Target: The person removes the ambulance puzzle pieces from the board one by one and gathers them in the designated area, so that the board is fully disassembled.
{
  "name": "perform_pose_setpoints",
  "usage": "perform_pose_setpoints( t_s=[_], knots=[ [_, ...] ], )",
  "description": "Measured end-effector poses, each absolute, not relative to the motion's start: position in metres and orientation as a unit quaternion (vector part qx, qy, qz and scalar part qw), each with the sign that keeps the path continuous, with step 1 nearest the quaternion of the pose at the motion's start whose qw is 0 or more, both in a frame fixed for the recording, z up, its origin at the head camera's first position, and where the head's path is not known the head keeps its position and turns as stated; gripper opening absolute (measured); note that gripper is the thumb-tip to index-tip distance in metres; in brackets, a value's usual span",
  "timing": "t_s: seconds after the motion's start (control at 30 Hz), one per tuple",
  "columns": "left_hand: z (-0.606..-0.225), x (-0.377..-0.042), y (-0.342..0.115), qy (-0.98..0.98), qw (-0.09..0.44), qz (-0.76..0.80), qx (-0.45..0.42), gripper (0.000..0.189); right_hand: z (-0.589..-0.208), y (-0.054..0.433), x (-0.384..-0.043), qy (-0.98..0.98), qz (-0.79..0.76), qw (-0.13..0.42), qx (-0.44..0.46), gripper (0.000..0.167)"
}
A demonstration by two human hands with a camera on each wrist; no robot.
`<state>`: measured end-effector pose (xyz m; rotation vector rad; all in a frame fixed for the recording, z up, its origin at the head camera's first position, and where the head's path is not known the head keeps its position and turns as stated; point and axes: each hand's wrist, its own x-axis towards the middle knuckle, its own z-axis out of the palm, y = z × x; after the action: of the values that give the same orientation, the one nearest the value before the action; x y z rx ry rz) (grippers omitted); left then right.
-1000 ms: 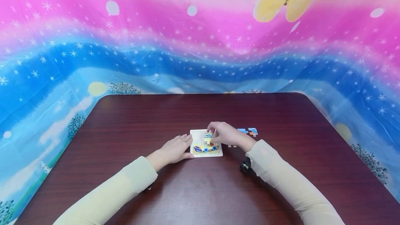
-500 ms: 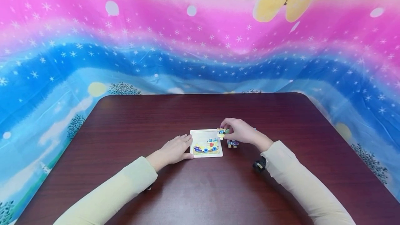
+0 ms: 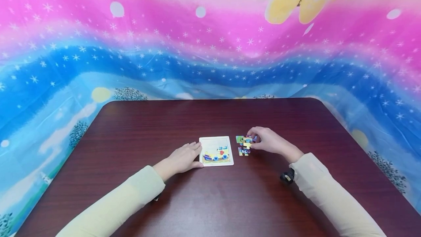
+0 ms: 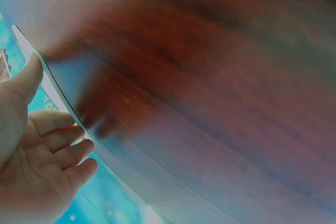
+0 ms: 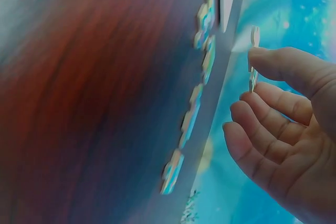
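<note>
A shallow white-rimmed jigsaw tray (image 3: 213, 138) lies on the table with a partly assembled vehicle picture inside. My left hand (image 3: 181, 157) rests against the tray's left edge, fingers extended; in the left wrist view its thumb touches the pale rim (image 4: 52, 85). To the right of the tray, my right hand (image 3: 271, 141) pinches a yellow jigsaw piece (image 3: 248, 142) between thumb and fingers. The right wrist view shows that piece (image 5: 254, 38) edge-on, raised off the table. Loose jigsaw pieces (image 3: 243, 151) lie beside and beneath this hand, some hidden by it.
Several loose pieces (image 5: 191, 111) lie in a row on the table in the right wrist view. The dark red-brown tabletop (image 3: 210, 200) stretches around the tray. A colourful patterned cloth (image 3: 210, 57) hangs behind and beside the table.
My right hand has moved from over the tray to its right, carrying the yellow jigsaw piece away from the tray's upper right side. The left hand has stayed in place.
</note>
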<state>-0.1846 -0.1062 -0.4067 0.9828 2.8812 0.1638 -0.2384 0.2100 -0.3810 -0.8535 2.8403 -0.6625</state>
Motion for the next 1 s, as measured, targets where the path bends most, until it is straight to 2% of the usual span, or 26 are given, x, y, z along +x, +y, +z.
perform_pose_setpoints(
  t_s=[0.2,0.5,1.0],
  knots=[
    [-0.408,-0.185,-0.107,0.942,0.042,0.054,0.327,0.065,-0.386,0.224,-0.236,0.936,-0.204,0.060,-0.281,0.032],
    [-0.407,-0.185,-0.106,0.941,0.042,0.055,0.330,0.065,-0.393,0.237,-0.234,0.939,-0.187,0.101,-0.271,0.031],
    [-0.406,-0.184,-0.107,0.942,0.041,0.061,0.329,0.065,-0.396,0.237,-0.235,0.942,-0.162,0.103,-0.275,0.033]
  ],
)
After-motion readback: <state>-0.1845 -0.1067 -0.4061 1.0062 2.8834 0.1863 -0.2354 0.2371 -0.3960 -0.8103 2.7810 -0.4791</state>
